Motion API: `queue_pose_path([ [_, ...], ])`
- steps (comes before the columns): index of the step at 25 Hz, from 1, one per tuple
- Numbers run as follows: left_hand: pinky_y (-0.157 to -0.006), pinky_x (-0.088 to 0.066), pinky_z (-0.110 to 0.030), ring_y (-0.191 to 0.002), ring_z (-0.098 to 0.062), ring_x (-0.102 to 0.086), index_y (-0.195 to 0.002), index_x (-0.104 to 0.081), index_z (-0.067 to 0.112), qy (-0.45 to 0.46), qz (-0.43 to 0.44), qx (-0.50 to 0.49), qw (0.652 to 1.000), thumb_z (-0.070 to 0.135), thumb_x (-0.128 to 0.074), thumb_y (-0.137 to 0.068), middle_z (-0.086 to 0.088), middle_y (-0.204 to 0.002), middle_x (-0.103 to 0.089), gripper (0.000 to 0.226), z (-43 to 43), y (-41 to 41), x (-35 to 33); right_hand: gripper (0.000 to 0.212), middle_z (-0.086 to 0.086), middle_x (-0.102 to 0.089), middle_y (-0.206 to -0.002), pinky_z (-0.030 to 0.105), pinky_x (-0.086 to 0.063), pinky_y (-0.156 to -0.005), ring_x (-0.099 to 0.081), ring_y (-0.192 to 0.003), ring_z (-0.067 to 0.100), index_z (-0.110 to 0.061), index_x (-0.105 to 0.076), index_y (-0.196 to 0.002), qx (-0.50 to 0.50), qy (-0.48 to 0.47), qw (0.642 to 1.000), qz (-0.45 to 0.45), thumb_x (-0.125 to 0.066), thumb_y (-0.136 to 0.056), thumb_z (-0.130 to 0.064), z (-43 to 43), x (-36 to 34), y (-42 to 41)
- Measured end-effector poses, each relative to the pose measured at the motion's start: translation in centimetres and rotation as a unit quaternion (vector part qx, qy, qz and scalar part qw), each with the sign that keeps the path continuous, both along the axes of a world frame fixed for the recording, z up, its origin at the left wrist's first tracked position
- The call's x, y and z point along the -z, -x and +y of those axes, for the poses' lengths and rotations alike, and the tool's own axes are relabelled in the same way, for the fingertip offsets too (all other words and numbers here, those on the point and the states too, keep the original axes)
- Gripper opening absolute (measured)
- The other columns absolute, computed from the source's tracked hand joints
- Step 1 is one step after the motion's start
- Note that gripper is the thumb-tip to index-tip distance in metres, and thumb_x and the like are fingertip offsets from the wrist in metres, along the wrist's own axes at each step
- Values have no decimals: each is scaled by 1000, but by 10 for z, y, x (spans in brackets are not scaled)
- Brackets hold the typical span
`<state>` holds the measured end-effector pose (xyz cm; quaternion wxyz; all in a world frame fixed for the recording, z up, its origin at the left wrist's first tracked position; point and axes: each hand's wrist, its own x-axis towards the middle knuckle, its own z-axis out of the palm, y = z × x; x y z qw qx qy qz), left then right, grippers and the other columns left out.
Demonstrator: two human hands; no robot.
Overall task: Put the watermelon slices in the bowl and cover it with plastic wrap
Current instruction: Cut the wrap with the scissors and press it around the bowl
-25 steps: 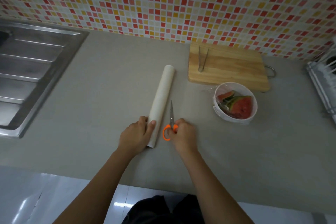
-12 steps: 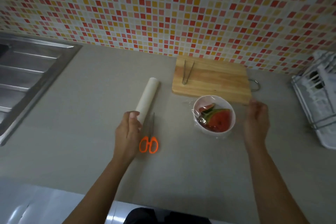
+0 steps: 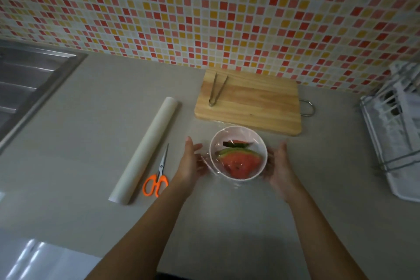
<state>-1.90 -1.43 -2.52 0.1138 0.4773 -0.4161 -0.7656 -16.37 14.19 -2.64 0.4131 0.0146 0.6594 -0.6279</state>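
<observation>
I see the white bowl (image 3: 238, 152) of watermelon slices (image 3: 239, 161) on the bench (image 3: 91, 143), film draped over it. My left hand (image 3: 189, 163) at nine o'clock and right hand (image 3: 280, 169) at three flank it, fingers spread, gripping nothing.

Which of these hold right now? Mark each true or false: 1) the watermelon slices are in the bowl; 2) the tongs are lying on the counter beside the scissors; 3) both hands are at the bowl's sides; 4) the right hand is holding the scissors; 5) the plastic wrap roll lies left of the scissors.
1) True. The watermelon slices sit in the white bowl, under a sheet of plastic wrap.
2) False. The metal tongs lie on the wooden cutting board, far from the orange scissors.
3) True. The left hand and right hand flank the bowl.
4) False. The scissors lie on the counter, untouched.
5) True. The plastic wrap roll lies just left of them.
</observation>
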Motion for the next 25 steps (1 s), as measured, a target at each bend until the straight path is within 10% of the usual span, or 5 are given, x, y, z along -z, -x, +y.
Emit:
queue_pose_path([
  [7,-91,-47,-46,-102,-37,-63,-108,-68,2,15,8,158,987,56,-15,-97,-23,-102,-70,76,-40,6,12,92,6,-76,-90,27,-57,-75,-72,-84,14,-25,-73,-80,-49,-118,992,-12,-13,-56,-90,17,16,-45],
  [12,-80,-47,-39,-85,-32,-63,-98,-70,1,22,51,200,978,37,-29,-99,-17,-87,-71,54,-51,9,10,62,9,-67,-113,46,-42,-103,-61,-106,24,-15,-65,-107,-27,-169,978,117,-25,-92,-60,-18,14,13],
  [18,-91,-45,-43,-96,-33,-61,-102,-70,3,49,48,197,978,31,-39,-96,-20,-99,-68,42,-48,5,7,29,-1,-61,-70,33,-40,-73,-54,-63,16,-18,-61,-77,-131,-110,984,53,-47,-92,-38,-52,3,37],
  [25,-58,-46,-25,-56,-10,-56,-81,-55,13,101,32,172,979,38,-41,-99,1,-66,-58,34,-49,0,5,16,3,-56,-70,27,-42,-64,-51,-60,13,-19,-64,-83,-27,-61,996,54,-53,-93,-27,-40,11,40],
])
